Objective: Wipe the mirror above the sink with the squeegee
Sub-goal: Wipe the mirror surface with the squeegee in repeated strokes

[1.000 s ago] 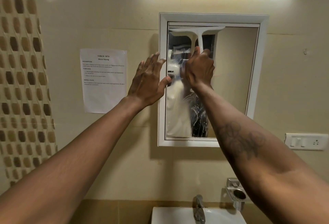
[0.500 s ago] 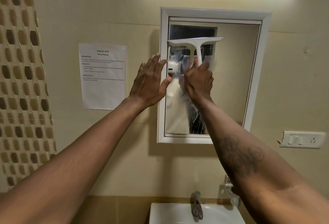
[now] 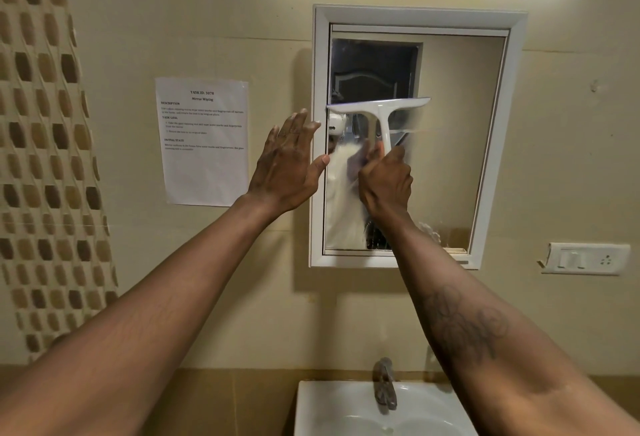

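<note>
My right hand [image 3: 385, 186] is curled tight round the handle of the white squeegee [image 3: 379, 111]. Its blade lies across the left half of the mirror [image 3: 457, 131], about halfway up. My left hand [image 3: 289, 165] is flat, fingers spread, thumb at the mirror's left frame. The sink [image 3: 332, 404] is below, near me.

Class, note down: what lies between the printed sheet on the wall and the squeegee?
In the head view, the open left hand and the left side of the white mirror frame.
</note>
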Available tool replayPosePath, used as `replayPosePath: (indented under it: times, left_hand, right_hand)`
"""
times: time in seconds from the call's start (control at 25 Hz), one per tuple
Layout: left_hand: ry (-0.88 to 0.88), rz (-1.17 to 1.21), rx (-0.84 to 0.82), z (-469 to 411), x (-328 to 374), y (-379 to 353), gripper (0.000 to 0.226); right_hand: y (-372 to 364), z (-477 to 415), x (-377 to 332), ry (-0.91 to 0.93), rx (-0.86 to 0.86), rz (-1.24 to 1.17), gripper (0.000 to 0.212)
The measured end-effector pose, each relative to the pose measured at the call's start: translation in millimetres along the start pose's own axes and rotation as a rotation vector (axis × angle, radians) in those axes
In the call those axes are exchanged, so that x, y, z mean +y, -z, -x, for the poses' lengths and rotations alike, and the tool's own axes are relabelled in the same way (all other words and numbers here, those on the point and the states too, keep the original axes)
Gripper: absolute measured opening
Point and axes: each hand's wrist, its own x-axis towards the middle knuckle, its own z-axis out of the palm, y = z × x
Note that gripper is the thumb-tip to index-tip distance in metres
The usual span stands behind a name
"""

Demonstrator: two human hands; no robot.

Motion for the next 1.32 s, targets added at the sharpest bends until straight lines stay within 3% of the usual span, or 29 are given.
replayPosePath:
  times: [0.64, 0.8, 0.96, 1.32]
  left_hand:
    - [0.018, 0.033, -0.072, 33, 12, -6, 0.061]
    - [0.021, 0.021, -0.075, 32, 11, -1, 0.061]
    - [0.007, 0.017, -0.046, 27, 8, 3, 0.060]
    - [-0.006, 0.031, -0.056, 20, 11, -22, 0.058]
  right_hand:
    - [-5, 87, 57, -0.073, -0.056, 0.078, 0.032]
    - [1, 81, 49, -0.043, -0.006, -0.033, 0.035]
    - [10, 47, 26, 0.004, 0.081, -0.125, 0.051]
    - [-1, 10, 32, -0.064, 0.073, -0.083, 0.050]
